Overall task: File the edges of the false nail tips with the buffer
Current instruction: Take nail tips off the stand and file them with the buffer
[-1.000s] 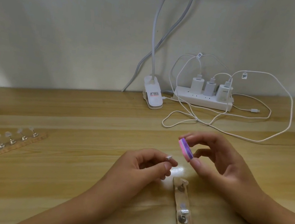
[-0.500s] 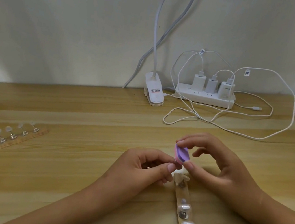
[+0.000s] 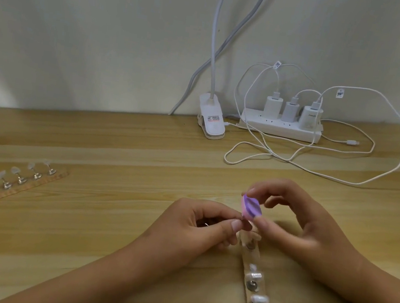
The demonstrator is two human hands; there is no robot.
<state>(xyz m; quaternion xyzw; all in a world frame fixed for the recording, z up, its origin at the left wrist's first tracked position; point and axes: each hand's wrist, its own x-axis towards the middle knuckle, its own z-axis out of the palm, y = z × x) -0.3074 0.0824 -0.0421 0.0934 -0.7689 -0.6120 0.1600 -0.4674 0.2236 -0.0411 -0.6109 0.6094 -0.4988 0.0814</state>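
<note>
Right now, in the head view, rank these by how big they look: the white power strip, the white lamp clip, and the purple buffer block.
1. White plastic power strip, clearly the largest.
2. White plastic lamp clip.
3. Purple buffer block, which looks smallest even though it is nearest the camera.

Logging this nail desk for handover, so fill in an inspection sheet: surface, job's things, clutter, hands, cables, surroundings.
Surface: wooden table, light grain.
Job's things: purple buffer; nail tip, mostly hidden; near strip of tips on stands; second strip at left.
Clutter: clip lamp at the table's back edge.
Hands: right hand pinches the buffer; left hand pinches the nail tip just under it.
Cables: power strip with three chargers; white cables looped on the table.
Surroundings: pale wall.
</note>
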